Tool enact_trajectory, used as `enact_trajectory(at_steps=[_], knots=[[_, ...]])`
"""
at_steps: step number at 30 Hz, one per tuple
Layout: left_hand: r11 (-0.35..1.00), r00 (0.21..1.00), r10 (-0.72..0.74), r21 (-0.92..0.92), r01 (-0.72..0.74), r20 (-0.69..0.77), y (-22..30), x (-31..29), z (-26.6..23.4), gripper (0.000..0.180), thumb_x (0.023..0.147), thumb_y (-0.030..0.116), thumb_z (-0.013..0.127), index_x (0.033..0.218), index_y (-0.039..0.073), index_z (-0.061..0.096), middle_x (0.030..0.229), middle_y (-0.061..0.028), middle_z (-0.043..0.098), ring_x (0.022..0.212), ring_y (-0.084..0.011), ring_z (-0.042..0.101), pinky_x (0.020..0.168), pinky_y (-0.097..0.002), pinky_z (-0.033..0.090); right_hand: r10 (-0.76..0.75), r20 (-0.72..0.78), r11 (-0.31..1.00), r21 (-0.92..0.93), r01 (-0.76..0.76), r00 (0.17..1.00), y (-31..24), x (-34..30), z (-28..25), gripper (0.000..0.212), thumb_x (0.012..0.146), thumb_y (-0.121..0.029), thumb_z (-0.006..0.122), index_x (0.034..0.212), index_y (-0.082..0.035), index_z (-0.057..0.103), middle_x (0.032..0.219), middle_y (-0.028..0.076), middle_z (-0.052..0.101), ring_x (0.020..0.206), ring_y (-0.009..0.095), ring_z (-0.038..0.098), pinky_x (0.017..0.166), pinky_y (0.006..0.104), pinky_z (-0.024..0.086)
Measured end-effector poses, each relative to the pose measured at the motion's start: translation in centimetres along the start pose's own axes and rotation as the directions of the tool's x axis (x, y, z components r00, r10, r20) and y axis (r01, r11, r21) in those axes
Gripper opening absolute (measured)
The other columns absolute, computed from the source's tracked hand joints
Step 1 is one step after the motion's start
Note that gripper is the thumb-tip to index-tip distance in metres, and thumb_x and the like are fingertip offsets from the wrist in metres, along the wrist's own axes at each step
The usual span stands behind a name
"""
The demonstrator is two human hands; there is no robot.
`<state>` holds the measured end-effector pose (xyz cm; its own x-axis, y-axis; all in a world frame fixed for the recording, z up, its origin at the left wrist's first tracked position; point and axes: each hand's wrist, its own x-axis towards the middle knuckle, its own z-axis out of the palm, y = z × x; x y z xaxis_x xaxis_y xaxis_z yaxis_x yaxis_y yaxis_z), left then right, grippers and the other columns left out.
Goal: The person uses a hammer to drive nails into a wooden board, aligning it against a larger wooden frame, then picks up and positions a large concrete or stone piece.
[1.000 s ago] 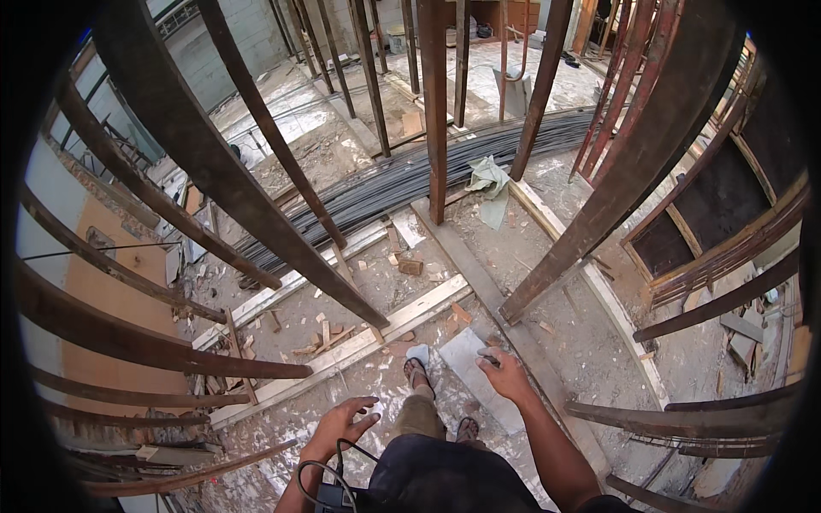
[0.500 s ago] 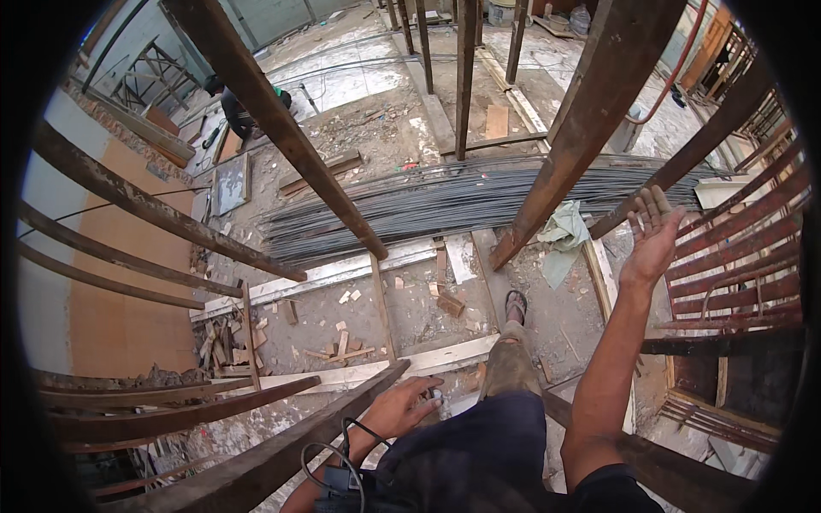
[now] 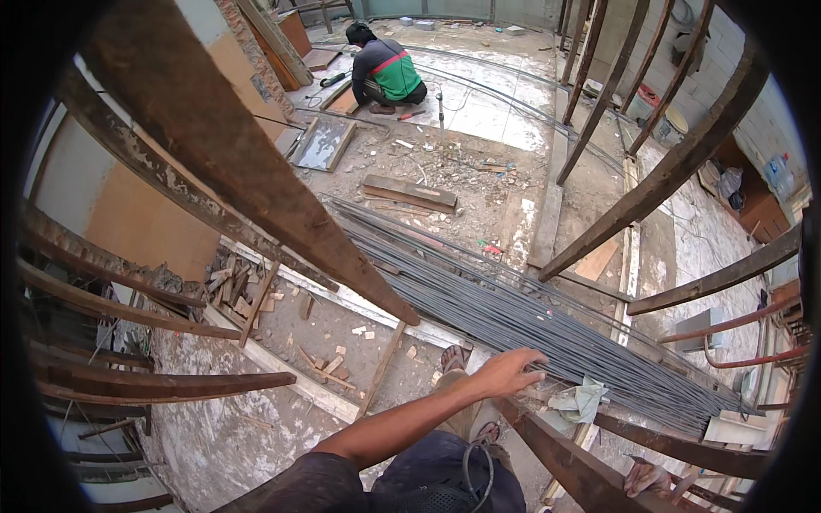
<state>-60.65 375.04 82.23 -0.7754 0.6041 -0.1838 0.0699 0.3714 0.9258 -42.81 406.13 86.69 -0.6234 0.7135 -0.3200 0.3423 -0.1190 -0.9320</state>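
My left hand [image 3: 511, 372] stretches forward past my lap with its fingers apart and slightly bent, nothing in it. Just below it is the foot of a brown wooden post [image 3: 556, 449], which slants down to the lower right. Whether the left hand touches that post I cannot tell. At the lower right, my right hand [image 3: 647, 479] has its fingers curled over the edge of the same post; its forearm is out of sight. A pale crumpled cloth [image 3: 578, 399] lies beside the post. Beyond my left hand runs a long bundle of thin grey steel bars [image 3: 530, 316].
More wooden posts slant across both sides, including a thick one [image 3: 256, 162] close on the left. A co-worker [image 3: 389, 73] squats at the far left beside a power tool [image 3: 333, 79]. A timber block [image 3: 409, 193] and wood scraps [image 3: 333, 363] lie on the rubble-strewn floor.
My view has swung left, bringing the co-worker further in. My left hand has gone from beside my lap to out in front. The right hand, earlier raised palm up, now grips the post.
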Motion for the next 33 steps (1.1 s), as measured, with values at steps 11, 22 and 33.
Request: enact_trajectory(at_steps=[11, 22, 33], knots=[[0.942, 0.931, -0.306, 0.203, 0.267, 0.199, -11.8, 36.4, -16.4, 0.050, 0.091, 0.042, 0.070, 0.129, 0.010, 0.068, 0.124, -0.0211, 0.070, 0.115, -0.0379, 0.067, 0.098, -0.0471, 0.052, 0.568, -0.179, 0.772, -0.224, -0.595, 0.804, 5.3, 6.9, 15.7, 0.050, 0.106, -0.043, 0.051, 0.125, 0.001, 0.063, 0.109, 0.012, 0.072, 0.099, 0.024, 0.066, 0.091, 0.0367, 0.053], [0.931, 0.874, 0.365, 0.144, -0.336, -0.319, 14.3, 70.4, -36.6, 0.056, 0.093, 0.039, 0.071, 0.134, 0.002, 0.063, 0.126, -0.0208, 0.067, 0.118, -0.0316, 0.064, 0.100, -0.0421, 0.050, 0.593, -0.259, 0.685, -0.336, -0.646, 0.763, -0.6, 10.0, 27.7, 0.040, 0.106, -0.036, 0.057, 0.113, 0.001, 0.070, 0.102, 0.010, 0.073, 0.087, 0.022, 0.067, 0.081, 0.0376, 0.056], [0.747, 0.764, 0.579, 0.191, -0.637, 0.285, 22.4, 99.9, -28.8, 0.041, 0.095, 0.030, 0.069, 0.125, 0.003, 0.070, 0.117, -0.0166, 0.073, 0.106, -0.0264, 0.069, 0.092, -0.0392, 0.053, 0.203, 0.150, 0.681, 0.689, -0.249, 0.968, -19.7, 40.5, 32.9, 0.088, 0.108, -0.065, 0.017, 0.118, 0.007, 0.067, 0.096, 0.019, 0.072, 0.098, 0.028, 0.068, 0.094, 0.0394, 0.050]])
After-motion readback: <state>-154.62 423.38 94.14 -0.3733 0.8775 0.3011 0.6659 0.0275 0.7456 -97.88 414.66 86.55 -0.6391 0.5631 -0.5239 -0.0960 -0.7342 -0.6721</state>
